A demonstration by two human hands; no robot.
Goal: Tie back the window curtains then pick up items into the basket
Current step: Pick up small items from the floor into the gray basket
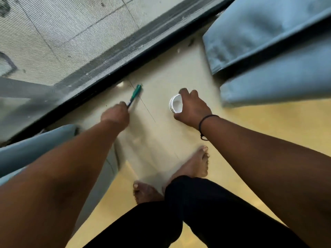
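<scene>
My left hand (115,115) grips the dark end of a green toothbrush (135,94), whose head points toward the window track. To the right, my right hand (192,108) curls round a small white cup (175,103) lying on its side on the pale floor. Blue-grey curtains hang on both sides: one (268,51) at the upper right, the other (35,147) at the lower left, behind my left arm. No basket is in view.
A black window track (125,68) with a mesh screen (62,33) runs diagonally across the top. My bare feet (193,165) and dark trouser legs (197,212) stand on the floor below the hands. Small bits of debris (190,42) lie near the track.
</scene>
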